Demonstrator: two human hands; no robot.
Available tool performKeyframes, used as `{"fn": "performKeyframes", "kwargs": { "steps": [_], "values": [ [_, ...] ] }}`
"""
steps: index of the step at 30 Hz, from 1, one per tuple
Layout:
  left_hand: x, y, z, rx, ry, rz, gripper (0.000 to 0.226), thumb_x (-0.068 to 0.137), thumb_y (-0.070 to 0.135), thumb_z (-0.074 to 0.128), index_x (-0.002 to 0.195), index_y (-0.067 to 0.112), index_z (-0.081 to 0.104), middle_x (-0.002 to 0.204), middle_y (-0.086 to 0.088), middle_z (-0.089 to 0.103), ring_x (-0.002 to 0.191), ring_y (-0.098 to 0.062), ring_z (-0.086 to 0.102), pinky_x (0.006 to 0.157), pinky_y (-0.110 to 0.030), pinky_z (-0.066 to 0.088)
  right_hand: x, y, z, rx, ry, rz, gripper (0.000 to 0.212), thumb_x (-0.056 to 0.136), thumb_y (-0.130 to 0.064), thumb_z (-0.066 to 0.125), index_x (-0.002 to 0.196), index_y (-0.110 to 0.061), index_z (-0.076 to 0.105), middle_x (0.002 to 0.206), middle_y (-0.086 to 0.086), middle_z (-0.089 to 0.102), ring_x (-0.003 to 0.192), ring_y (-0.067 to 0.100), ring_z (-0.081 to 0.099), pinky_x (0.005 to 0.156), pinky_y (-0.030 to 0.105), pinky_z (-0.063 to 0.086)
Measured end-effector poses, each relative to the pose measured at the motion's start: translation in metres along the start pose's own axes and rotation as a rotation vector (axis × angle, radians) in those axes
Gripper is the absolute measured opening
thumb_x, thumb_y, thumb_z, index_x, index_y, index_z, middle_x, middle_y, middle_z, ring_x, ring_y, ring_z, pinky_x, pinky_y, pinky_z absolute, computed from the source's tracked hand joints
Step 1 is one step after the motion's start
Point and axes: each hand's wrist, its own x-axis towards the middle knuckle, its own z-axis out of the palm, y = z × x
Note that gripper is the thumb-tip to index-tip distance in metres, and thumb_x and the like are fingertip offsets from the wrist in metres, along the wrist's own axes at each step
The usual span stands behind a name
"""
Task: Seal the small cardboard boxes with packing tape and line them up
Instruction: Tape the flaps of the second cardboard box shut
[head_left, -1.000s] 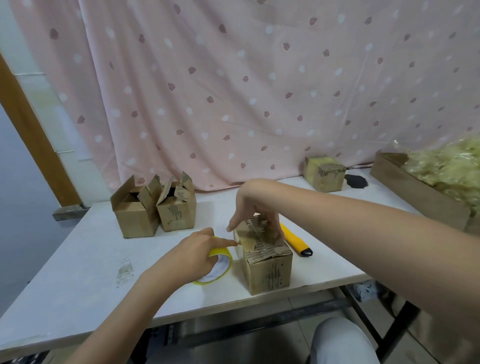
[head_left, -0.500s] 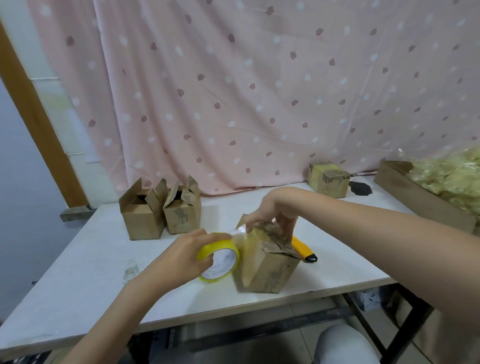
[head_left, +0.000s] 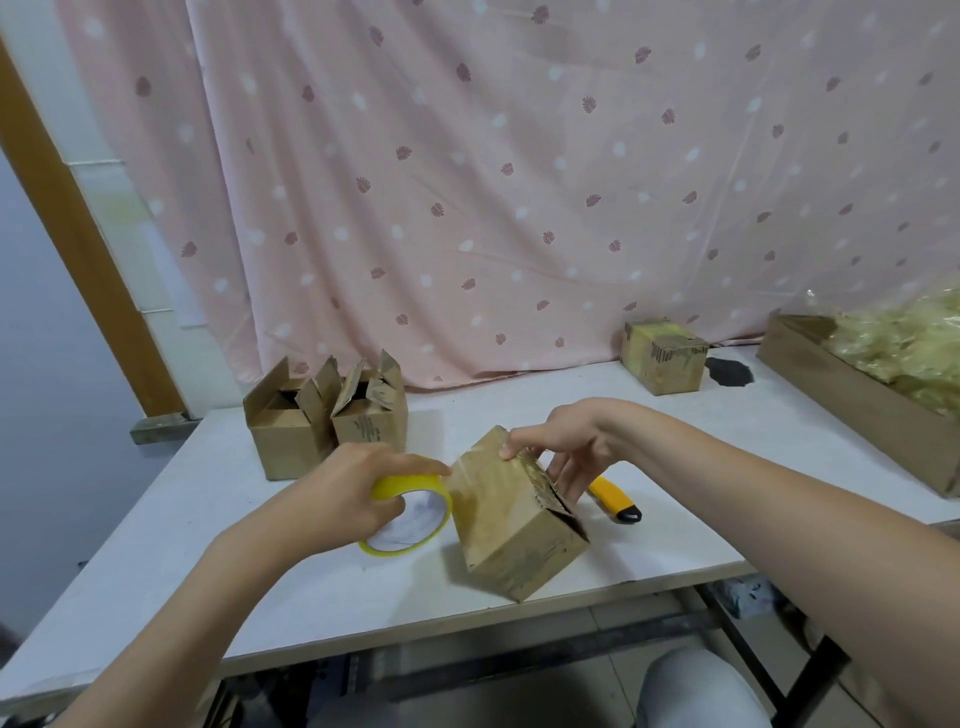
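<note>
Both hands were at work on one small box: the right hand (head_left: 563, 452) gripped its raised top edge, thumb on the taped face and fingers curled behind the flaps, while the left hand (head_left: 358, 488) was wrapped around the yellow tape roll (head_left: 408, 519), pressed just beside it. That box (head_left: 511, 519), upright a second earlier, had been tipped onto an edge on the white table (head_left: 208, 561), and the roll had dropped lower down its side, clear tape stretched between them. I judged the strip was being run over the top and down the side. Two unsealed boxes (head_left: 322, 415) waited at the back left; a taped box (head_left: 662, 356) sat far right. A yellow cutter (head_left: 615, 501) lay behind the tilted box.
</note>
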Motion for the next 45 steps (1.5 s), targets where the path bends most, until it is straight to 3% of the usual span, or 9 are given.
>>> {"fn": "performKeyframes", "kwargs": {
  "steps": [9,15,18,21,24,30,32,36,45],
  "values": [
    [0.008,0.007,0.006,0.112,-0.138,-0.029,0.069,0.088,0.005,0.048,0.132,0.058,0.051,0.094,-0.006,0.058,0.089,-0.019,0.055,0.080,-0.030,0.048,0.001,0.007,-0.004,0.089,-0.084,-0.024,0.070,0.085,-0.037,0.074,0.136,0.000,0.043,0.122,0.026,0.060,0.101,0.040,0.068,0.091,0.053,0.055],
    [0.020,0.017,0.008,0.145,-0.168,-0.019,0.070,0.088,0.003,0.042,0.132,0.057,0.051,0.102,-0.004,0.057,0.097,-0.019,0.053,0.087,-0.035,0.046,-0.014,0.010,0.005,-0.262,0.288,-0.310,0.064,0.087,-0.037,0.074,0.141,-0.014,0.050,0.134,0.010,0.059,0.114,0.024,0.062,0.097,0.034,0.050],
    [0.024,0.030,0.007,0.182,-0.166,-0.013,0.069,0.091,0.001,0.039,0.133,0.053,0.052,0.086,0.004,0.042,0.087,-0.019,0.050,0.079,-0.029,0.044,-0.012,0.020,0.031,-0.550,0.509,-0.643,0.038,0.090,-0.004,0.054,0.120,-0.023,0.068,0.120,-0.001,0.066,0.114,0.021,0.059,0.090,0.021,0.042],
    [0.027,0.034,0.008,0.230,-0.169,-0.009,0.068,0.091,0.001,0.039,0.134,0.053,0.052,0.083,0.005,0.038,0.087,-0.022,0.052,0.080,-0.033,0.045,0.008,0.037,0.044,-0.890,0.586,-0.768,0.041,0.063,0.009,0.031,0.076,-0.021,0.056,0.090,-0.002,0.055,0.101,0.026,0.056,0.085,0.040,0.052],
    [0.031,0.038,0.008,0.246,-0.170,-0.010,0.067,0.092,0.001,0.039,0.133,0.052,0.053,0.082,0.004,0.036,0.085,-0.024,0.053,0.079,-0.037,0.047,0.011,0.045,0.050,-1.071,0.651,-0.708,0.034,0.070,0.013,0.047,0.082,-0.018,0.050,0.092,-0.001,0.050,0.106,0.027,0.059,0.073,0.043,0.054],
    [0.039,0.043,0.010,0.302,-0.176,-0.012,0.064,0.094,0.004,0.037,0.133,0.053,0.053,0.086,0.002,0.039,0.087,-0.026,0.056,0.074,-0.035,0.046,-0.006,0.054,0.062,-0.934,0.531,-0.858,0.038,0.098,-0.025,0.041,0.136,-0.019,0.044,0.133,0.000,0.050,0.125,0.020,0.047,0.100,0.049,0.045],
    [0.041,0.045,0.010,0.304,-0.171,-0.015,0.063,0.094,0.005,0.037,0.134,0.052,0.052,0.084,0.004,0.037,0.088,-0.025,0.056,0.076,-0.036,0.047,-0.014,0.062,0.065,-0.941,0.522,-0.849,0.059,0.102,-0.048,0.029,0.149,-0.012,0.031,0.151,0.005,0.038,0.142,0.020,0.030,0.121,0.040,0.021],
    [0.043,0.047,0.009,0.276,-0.151,0.006,0.059,0.095,0.008,0.041,0.135,0.050,0.052,0.086,0.006,0.039,0.087,-0.021,0.054,0.078,-0.034,0.046,-0.027,0.069,0.072,-0.970,0.509,-0.750,0.102,0.083,-0.079,0.009,0.158,-0.011,0.003,0.165,0.003,0.000,0.152,0.016,-0.004,0.118,0.024,-0.009],
    [0.035,0.035,0.003,0.059,-0.018,0.071,0.063,0.091,0.006,0.052,0.131,0.056,0.054,0.087,0.007,0.046,0.078,-0.009,0.049,0.067,-0.019,0.036,-0.013,0.078,0.079,-0.932,0.630,-0.747,0.100,0.079,-0.075,0.021,0.158,-0.016,0.009,0.165,0.007,0.010,0.152,0.020,0.008,0.120,0.029,-0.005]
  ]
}}
